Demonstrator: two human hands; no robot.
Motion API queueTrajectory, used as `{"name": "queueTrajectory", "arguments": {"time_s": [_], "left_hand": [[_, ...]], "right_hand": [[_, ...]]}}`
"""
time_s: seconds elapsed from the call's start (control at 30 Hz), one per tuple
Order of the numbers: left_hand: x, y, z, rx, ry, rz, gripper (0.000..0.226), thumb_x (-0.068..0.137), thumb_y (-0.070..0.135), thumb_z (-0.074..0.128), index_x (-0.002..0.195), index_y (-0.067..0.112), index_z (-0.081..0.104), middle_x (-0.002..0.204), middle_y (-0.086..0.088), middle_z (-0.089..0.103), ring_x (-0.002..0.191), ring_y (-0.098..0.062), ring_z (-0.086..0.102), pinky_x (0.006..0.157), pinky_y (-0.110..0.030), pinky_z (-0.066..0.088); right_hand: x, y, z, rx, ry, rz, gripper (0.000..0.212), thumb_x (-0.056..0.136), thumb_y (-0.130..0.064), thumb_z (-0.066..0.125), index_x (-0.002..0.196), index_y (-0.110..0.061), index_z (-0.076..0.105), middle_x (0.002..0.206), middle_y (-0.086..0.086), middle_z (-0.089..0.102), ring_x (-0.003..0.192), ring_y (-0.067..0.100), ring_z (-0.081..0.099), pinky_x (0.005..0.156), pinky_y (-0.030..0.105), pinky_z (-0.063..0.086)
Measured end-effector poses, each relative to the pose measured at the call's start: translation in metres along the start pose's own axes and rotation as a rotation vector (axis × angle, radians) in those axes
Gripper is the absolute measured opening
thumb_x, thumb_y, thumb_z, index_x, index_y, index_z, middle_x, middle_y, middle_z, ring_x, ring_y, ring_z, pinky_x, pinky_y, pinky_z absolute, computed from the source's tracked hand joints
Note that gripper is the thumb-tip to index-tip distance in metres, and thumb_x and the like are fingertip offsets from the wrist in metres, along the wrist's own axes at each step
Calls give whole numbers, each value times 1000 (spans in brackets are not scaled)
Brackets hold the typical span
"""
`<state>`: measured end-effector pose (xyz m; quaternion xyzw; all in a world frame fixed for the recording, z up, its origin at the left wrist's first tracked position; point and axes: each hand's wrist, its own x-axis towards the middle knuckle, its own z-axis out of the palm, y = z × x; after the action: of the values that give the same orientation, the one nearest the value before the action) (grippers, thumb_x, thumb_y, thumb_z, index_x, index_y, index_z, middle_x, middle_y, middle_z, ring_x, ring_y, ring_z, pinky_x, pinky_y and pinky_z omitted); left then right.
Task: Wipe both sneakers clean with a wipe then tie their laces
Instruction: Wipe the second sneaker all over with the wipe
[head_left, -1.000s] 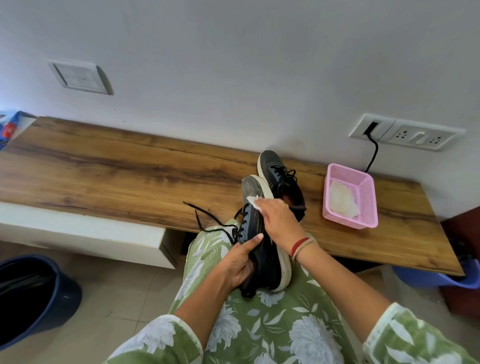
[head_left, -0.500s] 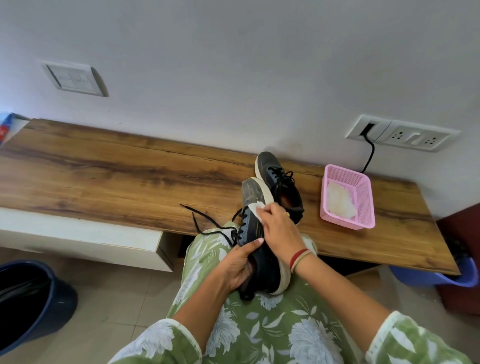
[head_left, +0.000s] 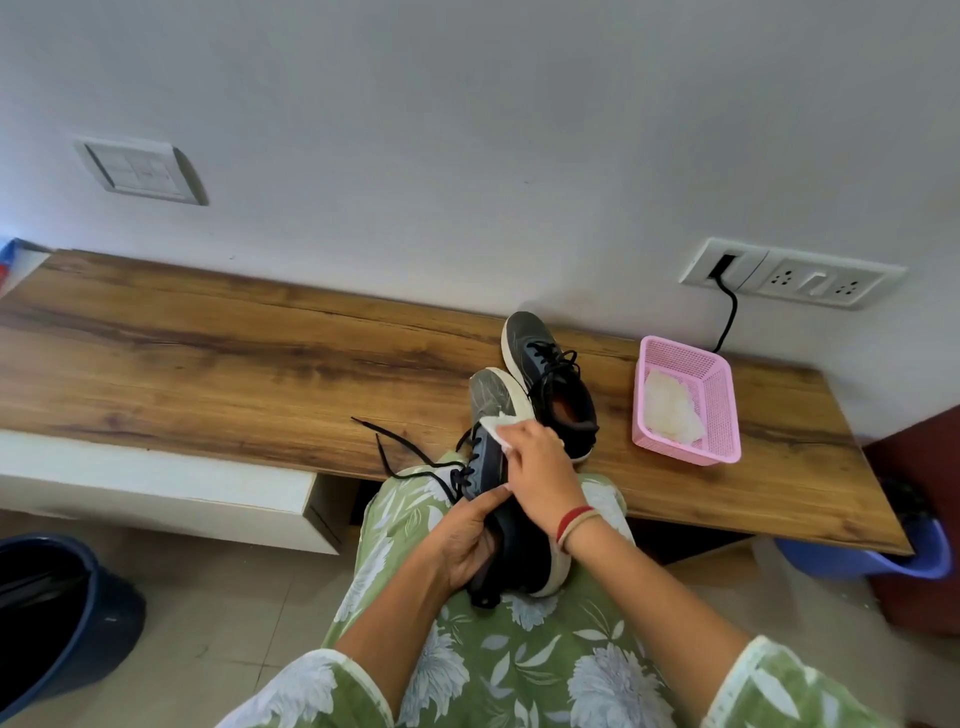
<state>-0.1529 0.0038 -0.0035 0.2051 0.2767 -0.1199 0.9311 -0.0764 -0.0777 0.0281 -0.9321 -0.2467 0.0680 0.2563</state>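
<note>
A black sneaker (head_left: 491, 400) with a white sole lies on my lap, toe pointing away, its untied laces (head_left: 400, 447) trailing to the left. My left hand (head_left: 467, 540) grips it around the heel end. My right hand (head_left: 537, 470) holds a white wipe (head_left: 497, 427) pressed against the sneaker's side near the toe. The second black sneaker (head_left: 550, 384) stands on the wooden bench (head_left: 208, 374) just behind, laces loose.
A pink mesh basket (head_left: 719, 410) holding more white wipes sits on the bench at the right, below a wall socket with a black cord (head_left: 727, 317). A dark blue bin (head_left: 57, 618) stands on the floor at left, a blue tub (head_left: 883, 561) under the bench's right end.
My right hand with the wipe has slid a little back along the sneaker, from the toe toward the middle. The left hand keeps its hold.
</note>
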Motion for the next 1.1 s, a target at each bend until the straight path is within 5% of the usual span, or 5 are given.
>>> {"name": "queueTrajectory", "arguments": {"time_s": [0.2, 0.53, 0.73, 0.9, 1.1], "left_hand": [[1, -2, -1, 42, -2, -39, 33, 76, 5, 58, 109, -2, 61, 100, -23, 68, 92, -28, 69, 72, -35, 58], [0, -2, 1, -15, -2, -19, 28, 91, 3, 51, 117, -1, 58, 107, -25, 67, 91, -30, 69, 73, -38, 59], [4, -2, 2, 46, 32, -32, 32, 82, 4, 60, 114, -2, 60, 106, -22, 69, 91, -28, 69, 71, -35, 58], [3, -2, 4, 45, 15, 2, 28, 92, 1, 51, 119, -2, 58, 106, -21, 69, 92, -27, 69, 73, -35, 58], [4, -3, -2, 42, -8, -8, 37, 82, 4, 59, 118, -1, 58, 108, -26, 66, 96, -31, 67, 83, -40, 57]], "right_hand": [[-28, -9, -6, -56, -66, -232, 28, 90, -7, 40, 107, -8, 63, 105, 5, 58, 100, 21, 46, 88, 36, 41], [-11, 10, 0, -32, -86, -119, 35, 89, -2, 43, 120, -6, 60, 118, 8, 58, 112, 26, 47, 100, 30, 33], [4, 12, -39, 156, -162, -38, 25, 92, -5, 48, 107, -4, 67, 109, 5, 64, 83, 2, 53, 70, 7, 37], [18, 12, -18, 73, -78, -61, 31, 93, -3, 44, 118, -6, 61, 121, 9, 60, 115, 21, 50, 99, 25, 33], [-20, 18, -9, 95, -115, -154, 32, 86, 1, 47, 112, -6, 65, 114, 7, 63, 110, 20, 53, 99, 25, 37]]}}
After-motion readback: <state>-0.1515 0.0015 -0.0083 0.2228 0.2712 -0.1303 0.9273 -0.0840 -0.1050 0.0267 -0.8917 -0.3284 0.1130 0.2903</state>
